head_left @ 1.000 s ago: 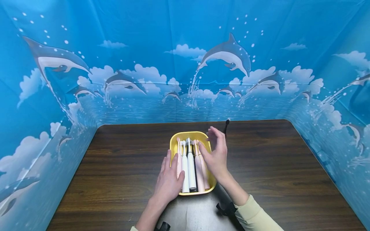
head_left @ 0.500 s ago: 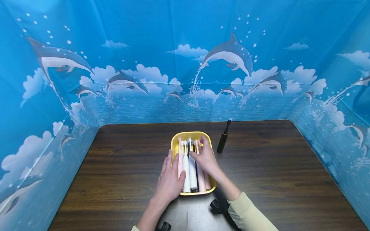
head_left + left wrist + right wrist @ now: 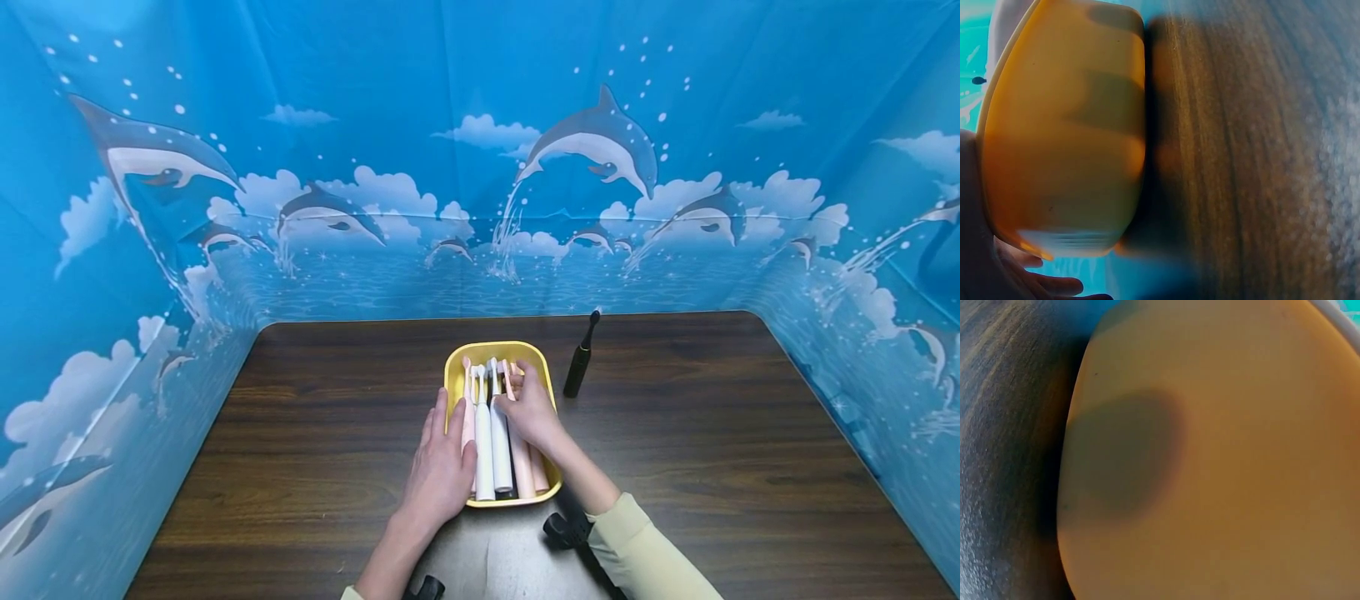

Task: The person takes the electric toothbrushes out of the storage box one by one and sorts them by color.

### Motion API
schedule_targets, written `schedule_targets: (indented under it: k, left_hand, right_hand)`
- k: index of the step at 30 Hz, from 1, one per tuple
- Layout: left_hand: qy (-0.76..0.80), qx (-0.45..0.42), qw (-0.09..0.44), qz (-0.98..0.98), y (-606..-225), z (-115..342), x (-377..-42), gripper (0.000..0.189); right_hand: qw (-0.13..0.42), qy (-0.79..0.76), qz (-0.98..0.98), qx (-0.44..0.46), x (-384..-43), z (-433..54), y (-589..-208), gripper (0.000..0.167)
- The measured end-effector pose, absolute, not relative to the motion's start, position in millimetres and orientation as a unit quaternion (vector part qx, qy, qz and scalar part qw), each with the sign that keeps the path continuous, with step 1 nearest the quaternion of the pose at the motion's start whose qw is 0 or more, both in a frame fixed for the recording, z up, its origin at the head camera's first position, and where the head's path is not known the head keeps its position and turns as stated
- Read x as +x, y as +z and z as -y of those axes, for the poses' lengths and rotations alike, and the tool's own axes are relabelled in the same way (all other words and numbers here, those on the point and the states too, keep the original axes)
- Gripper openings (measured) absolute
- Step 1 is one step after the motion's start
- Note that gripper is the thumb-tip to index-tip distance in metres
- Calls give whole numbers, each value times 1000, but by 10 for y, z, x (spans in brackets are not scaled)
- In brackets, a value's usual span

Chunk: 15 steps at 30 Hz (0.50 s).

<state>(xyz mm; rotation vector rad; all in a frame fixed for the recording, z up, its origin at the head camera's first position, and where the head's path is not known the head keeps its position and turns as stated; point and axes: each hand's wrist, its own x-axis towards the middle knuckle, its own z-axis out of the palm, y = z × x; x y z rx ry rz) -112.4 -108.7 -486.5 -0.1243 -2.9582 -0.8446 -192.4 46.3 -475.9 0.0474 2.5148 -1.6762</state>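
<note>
A yellow tray [image 3: 497, 342] holds several electric toothbrushes, pink, white and dark, lying side by side with their heads toward the far end. My left hand [image 3: 437, 471] rests along the tray's left side with fingers straight, its thumb over the near-left pink toothbrush. Reaching in over the right rim, my right hand [image 3: 536, 417] pinches a pink toothbrush [image 3: 521, 467] near its neck; the fingertips are partly hidden. Two white toothbrushes [image 3: 484, 458] lie between the hands. Both wrist views are filled mostly by the tray's outer wall [image 3: 1066, 144], [image 3: 1241, 469].
A black electric toothbrush [image 3: 577, 371] lies on the dark wooden table [image 3: 712, 433] just right of the tray. A blue dolphin-print cloth [image 3: 375, 275] surrounds the table at the back and sides. Black wrist straps show near both forearms.
My right hand has come from above the tray's right edge down into it, onto the pink toothbrush, whose head has shifted slightly left. The black toothbrush is uncovered. My left hand stays.
</note>
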Motion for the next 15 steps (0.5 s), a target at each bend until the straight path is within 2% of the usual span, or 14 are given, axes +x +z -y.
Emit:
schedule_targets:
  k: [7, 15]
  left_hand:
    - [-273, -31, 32, 961, -4859, 1076, -1121, 61]
    - [-273, -17, 21, 962, -4850, 1064, -1121, 62]
  right_hand:
    - [36, -482, -875, -10, -1876, -484, -4691, 68]
    - [77, -465, -880, -61, -1769, -571, -4535, 54]
